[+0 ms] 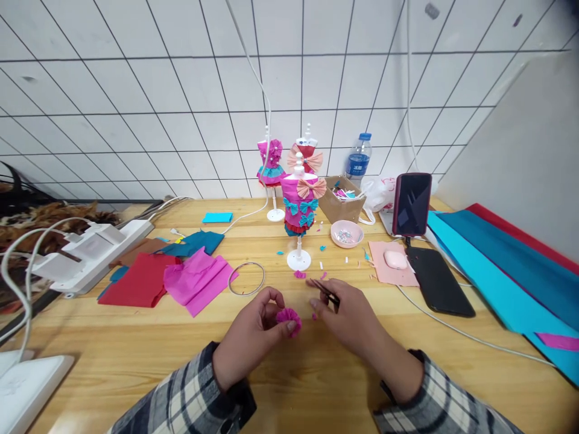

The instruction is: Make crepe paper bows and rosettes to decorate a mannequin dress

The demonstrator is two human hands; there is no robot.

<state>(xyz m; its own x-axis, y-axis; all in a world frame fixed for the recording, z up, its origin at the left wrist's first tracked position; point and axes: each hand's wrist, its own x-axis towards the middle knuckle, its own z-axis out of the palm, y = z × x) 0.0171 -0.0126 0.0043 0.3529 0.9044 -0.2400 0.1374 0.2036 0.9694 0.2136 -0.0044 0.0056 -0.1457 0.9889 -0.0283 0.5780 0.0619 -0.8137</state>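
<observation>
Pinched between the thumb and fingers of my left hand point(256, 331) is a pleated magenta crepe-paper rosette point(289, 322). My right hand point(350, 313), just to its right, is closed on a dark slim tool point(326, 292) that looks like tweezers; its tips point left, and the grip hides part of it. Just beyond both hands stands a small dress form point(298, 205) in a magenta paper dress, with a peach bow point(311, 188) and several teal bows. Small magenta paper scraps point(300, 275) lie between the hands and the stand's white base.
Two more dress forms point(271, 158) stand behind. A metal ring point(246, 278) and folded crepe paper point(201, 280) lie left. On the right are a pink bowl point(347, 234) of beads, a cardboard box point(341, 205), phones point(441, 282) and long paper sheets point(511, 277). A cable crosses the right side.
</observation>
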